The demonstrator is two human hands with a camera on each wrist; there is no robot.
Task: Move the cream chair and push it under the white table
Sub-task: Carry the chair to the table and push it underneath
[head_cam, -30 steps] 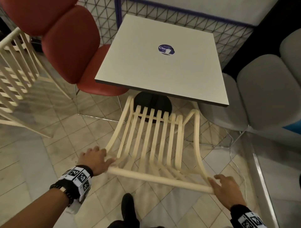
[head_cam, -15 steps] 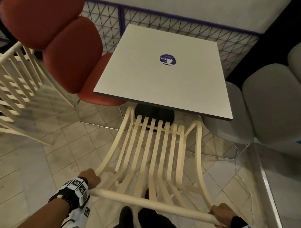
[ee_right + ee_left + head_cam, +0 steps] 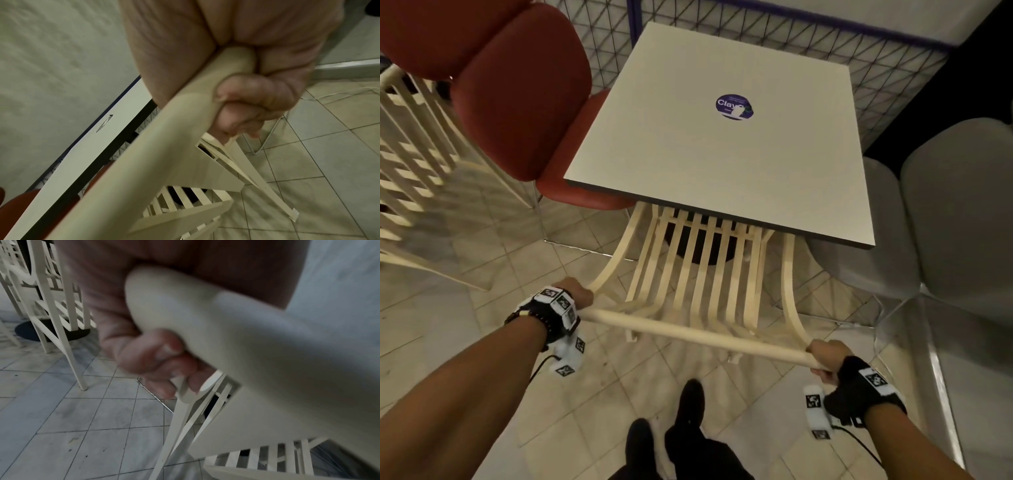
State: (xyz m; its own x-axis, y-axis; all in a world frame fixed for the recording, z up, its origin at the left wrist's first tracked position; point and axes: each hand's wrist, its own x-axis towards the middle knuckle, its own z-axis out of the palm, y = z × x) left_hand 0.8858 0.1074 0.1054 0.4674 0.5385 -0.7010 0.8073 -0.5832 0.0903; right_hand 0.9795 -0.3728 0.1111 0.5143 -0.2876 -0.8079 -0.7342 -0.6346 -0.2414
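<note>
While the cream chair (image 3: 698, 274) sits partly under the white desk (image 3: 722, 154) at 12 o'clock, left grip (image 3: 577, 294) and right grip (image 3: 825, 358) clasp its top rail

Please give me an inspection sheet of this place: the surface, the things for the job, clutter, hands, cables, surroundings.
Surface: white table bears only a round blue sticker.
Job's things: cream chair, front of seat under the table edge, backrest outside.
Clutter: nothing seen.
Hands: left hand and right hand each grip an end of the chair's top rail.
Cables: thin black leads at both wrist cameras.
Surroundings: red chair left, grey chair right, wire fence behind, second cream chair far left, tiled floor.
</note>
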